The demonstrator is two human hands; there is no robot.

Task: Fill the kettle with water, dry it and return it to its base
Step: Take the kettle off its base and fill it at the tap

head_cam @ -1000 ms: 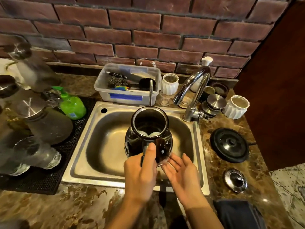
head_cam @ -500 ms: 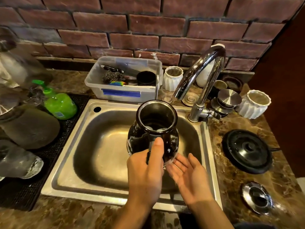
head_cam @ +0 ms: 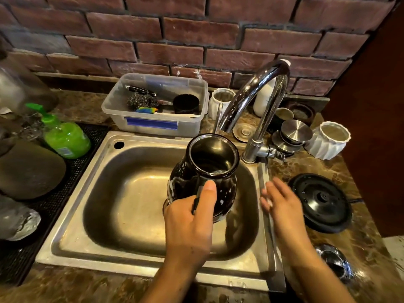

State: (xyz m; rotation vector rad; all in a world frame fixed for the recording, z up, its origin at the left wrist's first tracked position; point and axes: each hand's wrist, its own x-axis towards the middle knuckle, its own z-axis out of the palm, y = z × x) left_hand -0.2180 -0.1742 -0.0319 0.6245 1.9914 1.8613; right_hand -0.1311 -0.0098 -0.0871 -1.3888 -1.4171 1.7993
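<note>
The dark glass kettle (head_cam: 205,171), lid off, hangs over the steel sink (head_cam: 91,193) just below the chrome tap (head_cam: 258,95). My left hand (head_cam: 190,224) is closed around its handle, thumb up against the body. No water stream is visible. My right hand (head_cam: 282,206) is off the kettle, fingers spread, blurred, over the sink's right rim. The round black kettle base (head_cam: 321,202) lies on the counter to the right. A shiny kettle lid (head_cam: 334,261) rests near the front right.
A clear plastic tub (head_cam: 157,125) with scrubbers stands behind the sink. Green soap bottle (head_cam: 65,136) and upturned glassware on a black mat sit at the left. White ribbed cups (head_cam: 328,141) and steel lids crowd the tap's right side.
My right hand has left the kettle's side and moved right toward the sink rim. The kettle stays in my left hand under the tap; the view has moved closer.
</note>
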